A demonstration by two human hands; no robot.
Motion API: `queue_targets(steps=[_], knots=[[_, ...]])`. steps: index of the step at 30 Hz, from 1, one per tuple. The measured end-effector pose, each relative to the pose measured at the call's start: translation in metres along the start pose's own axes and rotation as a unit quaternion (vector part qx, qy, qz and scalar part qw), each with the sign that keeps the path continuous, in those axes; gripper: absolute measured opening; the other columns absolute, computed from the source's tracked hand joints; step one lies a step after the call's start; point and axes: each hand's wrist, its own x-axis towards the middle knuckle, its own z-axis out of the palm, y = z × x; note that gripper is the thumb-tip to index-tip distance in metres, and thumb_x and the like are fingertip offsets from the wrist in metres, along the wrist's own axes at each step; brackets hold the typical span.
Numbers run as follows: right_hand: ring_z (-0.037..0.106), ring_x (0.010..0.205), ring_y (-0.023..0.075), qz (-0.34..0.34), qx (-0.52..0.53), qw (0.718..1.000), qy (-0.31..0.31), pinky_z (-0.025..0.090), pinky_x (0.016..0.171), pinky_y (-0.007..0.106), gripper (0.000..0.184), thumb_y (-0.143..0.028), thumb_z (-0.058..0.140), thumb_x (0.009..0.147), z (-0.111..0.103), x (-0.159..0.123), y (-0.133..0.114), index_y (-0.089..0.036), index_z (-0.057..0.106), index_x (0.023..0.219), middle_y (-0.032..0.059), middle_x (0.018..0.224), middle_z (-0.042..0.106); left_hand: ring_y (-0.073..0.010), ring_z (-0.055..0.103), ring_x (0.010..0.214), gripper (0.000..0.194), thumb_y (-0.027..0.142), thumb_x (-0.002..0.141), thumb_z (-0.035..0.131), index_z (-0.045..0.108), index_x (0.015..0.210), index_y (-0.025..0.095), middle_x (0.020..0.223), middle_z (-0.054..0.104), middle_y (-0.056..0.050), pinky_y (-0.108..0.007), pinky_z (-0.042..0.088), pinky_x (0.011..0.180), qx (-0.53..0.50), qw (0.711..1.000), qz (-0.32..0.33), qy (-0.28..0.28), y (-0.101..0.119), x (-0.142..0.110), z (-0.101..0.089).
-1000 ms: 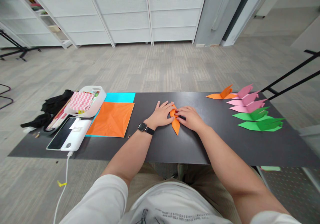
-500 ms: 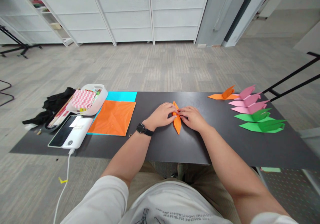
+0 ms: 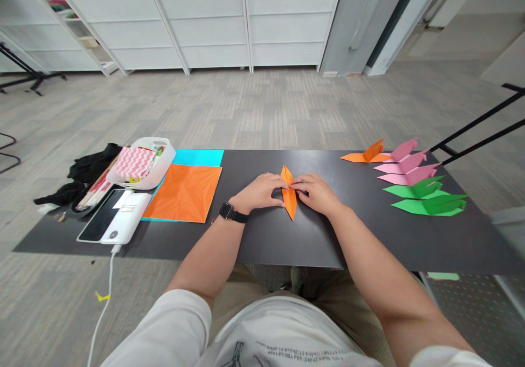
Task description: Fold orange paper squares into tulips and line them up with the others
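A narrow, pointed orange paper fold (image 3: 289, 203) lies on the black table (image 3: 287, 241) in front of me. My left hand (image 3: 258, 192) has its fingers curled and pinched against the fold's left edge; a black watch is on that wrist. My right hand (image 3: 315, 193) presses and pinches the fold's right edge with bent fingers. The fold's upper and lower tips stick out between the two hands.
To the left lie a flat orange sheet (image 3: 184, 193) over a cyan sheet (image 3: 199, 157), a white basket (image 3: 141, 163) of patterned paper, a phone on a white device (image 3: 115, 216) with a cable, and black cloth (image 3: 88, 170). Folded orange, pink and green paper shapes (image 3: 410, 178) sit at the far right.
My left fingers went from lying flat to curled and pinched at the fold. The fold's upper tip now shows between my hands.
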Motion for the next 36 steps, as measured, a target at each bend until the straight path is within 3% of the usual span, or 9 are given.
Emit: queue_targets(steps=[3, 9, 17, 29, 36], knots=[[0.07, 0.115, 0.0276, -0.006, 0.013, 1.0, -0.014, 0.053, 0.107, 0.052, 0.042, -0.01, 0.063, 0.091, -0.003, -0.001, -0.001, -0.033, 0.083, 0.12, 0.0054, 0.123, 0.078, -0.0285, 0.065, 0.125, 0.046, 0.042, 0.083, 0.09, 0.073, 0.123, 0.028, 0.129, 0.073, -0.006, -0.044, 0.045, 0.114, 0.006, 1.0, -0.008, -0.002, -0.002, -0.001, 0.002], [0.07, 0.119, 0.0286, -0.014, 0.036, 0.999, -0.031, 0.052, 0.109, 0.053, 0.032, -0.018, 0.068, 0.093, -0.009, -0.004, -0.001, -0.031, 0.081, 0.118, 0.0059, 0.128, 0.077, -0.0263, 0.066, 0.124, 0.034, 0.042, 0.087, 0.088, 0.075, 0.115, 0.028, 0.127, 0.074, -0.003, -0.049, 0.035, 0.124, 0.001, 1.0, -0.024, 0.006, -0.001, -0.001, 0.003], [0.07, 0.121, 0.0283, -0.028, 0.072, 0.996, -0.038, 0.053, 0.109, 0.052, 0.035, -0.021, 0.072, 0.09, -0.013, -0.006, 0.002, -0.032, 0.08, 0.123, 0.0066, 0.13, 0.076, -0.0241, 0.068, 0.125, 0.026, 0.045, 0.094, 0.081, 0.077, 0.114, 0.03, 0.128, 0.077, -0.001, -0.056, 0.024, 0.132, -0.02, 0.999, -0.042, 0.005, 0.005, -0.001, -0.001], [0.069, 0.124, 0.0307, -0.024, 0.095, 0.994, -0.044, 0.052, 0.111, 0.055, 0.044, -0.023, 0.08, 0.084, -0.016, -0.007, 0.002, -0.033, 0.077, 0.127, 0.0072, 0.135, 0.075, -0.0222, 0.071, 0.12, 0.019, 0.041, 0.105, 0.065, 0.079, 0.107, 0.028, 0.121, 0.08, -0.001, -0.056, 0.026, 0.131, -0.019, 0.999, -0.049, 0.008, 0.006, 0.002, 0.0], [0.073, 0.119, 0.028, -0.03, 0.097, 0.994, -0.032, 0.055, 0.108, 0.051, 0.025, -0.028, 0.074, 0.095, -0.018, -0.006, -0.001, -0.035, 0.082, 0.118, 0.0057, 0.13, 0.077, -0.023, 0.071, 0.116, 0.016, 0.039, 0.1, 0.07, 0.077, 0.109, 0.028, 0.118, 0.08, -0.001, -0.054, 0.029, 0.129, -0.016, 0.999, -0.043, 0.018, 0.009, -0.001, -0.003]])
